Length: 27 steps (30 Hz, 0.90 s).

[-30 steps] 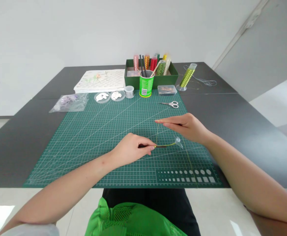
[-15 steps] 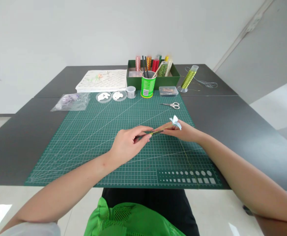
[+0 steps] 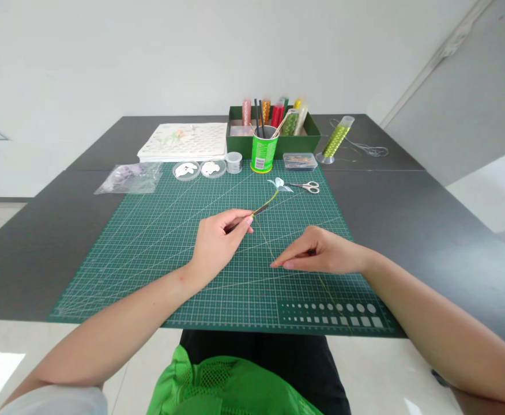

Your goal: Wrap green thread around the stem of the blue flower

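Note:
Between thumb and fingers, my left hand (image 3: pixel 222 233) pinches the yellow-green stem of a pale blue artificial flower (image 3: pixel 279 184), together with a thin dark stick (image 3: pixel 261 210). The blossom points away to the upper right, close to the tips of the scissors (image 3: pixel 308 187). From the stem a fine yellow-green thread (image 3: pixel 264 238) runs down taut to my right hand (image 3: pixel 317 251), whose thumb and forefinger are closed on it. The thread's loose end trails below that hand toward the front edge of the green cutting mat (image 3: pixel 170 242).
Behind the mat stand a green cup (image 3: pixel 263 153) of sticks and a dark green box (image 3: pixel 241 145) of thread spools. A green spool (image 3: pixel 336 138) is at right. Dishes of white petals (image 3: pixel 186 170), a plastic bag (image 3: pixel 129 177) and a white stack (image 3: pixel 178 144) sit at left.
My right hand has left the flower and moved down toward me, drawing the thread out. The flower and stick have swung up and away from me in my left hand.

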Each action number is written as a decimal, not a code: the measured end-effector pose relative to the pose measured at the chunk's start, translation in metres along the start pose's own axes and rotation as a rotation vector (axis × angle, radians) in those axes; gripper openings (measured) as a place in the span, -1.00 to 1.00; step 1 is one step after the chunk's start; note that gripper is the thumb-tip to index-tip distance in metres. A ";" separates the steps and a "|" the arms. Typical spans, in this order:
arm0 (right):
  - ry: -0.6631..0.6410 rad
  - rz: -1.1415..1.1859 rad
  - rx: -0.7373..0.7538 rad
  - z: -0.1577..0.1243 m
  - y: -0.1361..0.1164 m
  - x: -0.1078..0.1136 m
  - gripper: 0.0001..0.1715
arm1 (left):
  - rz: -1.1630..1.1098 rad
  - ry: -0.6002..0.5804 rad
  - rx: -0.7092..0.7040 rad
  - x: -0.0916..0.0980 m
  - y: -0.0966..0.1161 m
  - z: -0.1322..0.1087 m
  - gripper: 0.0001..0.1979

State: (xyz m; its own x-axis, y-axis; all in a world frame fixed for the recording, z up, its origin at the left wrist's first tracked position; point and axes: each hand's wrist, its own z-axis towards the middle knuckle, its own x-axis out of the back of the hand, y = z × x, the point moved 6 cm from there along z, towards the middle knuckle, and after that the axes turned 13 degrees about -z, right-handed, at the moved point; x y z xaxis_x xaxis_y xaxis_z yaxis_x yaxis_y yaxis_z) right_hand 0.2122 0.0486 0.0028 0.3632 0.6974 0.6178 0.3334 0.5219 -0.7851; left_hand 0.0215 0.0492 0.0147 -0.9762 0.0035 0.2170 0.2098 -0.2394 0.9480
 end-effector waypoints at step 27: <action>0.454 -0.300 0.062 -0.015 -0.023 0.033 -0.64 | 0.399 -0.515 -0.069 -0.042 -0.002 -0.024 -0.76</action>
State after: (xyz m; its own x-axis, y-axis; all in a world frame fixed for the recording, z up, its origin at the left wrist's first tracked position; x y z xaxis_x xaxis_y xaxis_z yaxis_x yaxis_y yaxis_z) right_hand 0.2298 0.0523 0.0421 0.6036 0.2387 0.7607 0.4333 0.7027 -0.5643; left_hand 0.0612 0.0267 -0.0023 -0.6694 0.3618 0.6489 0.5297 -0.3799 0.7583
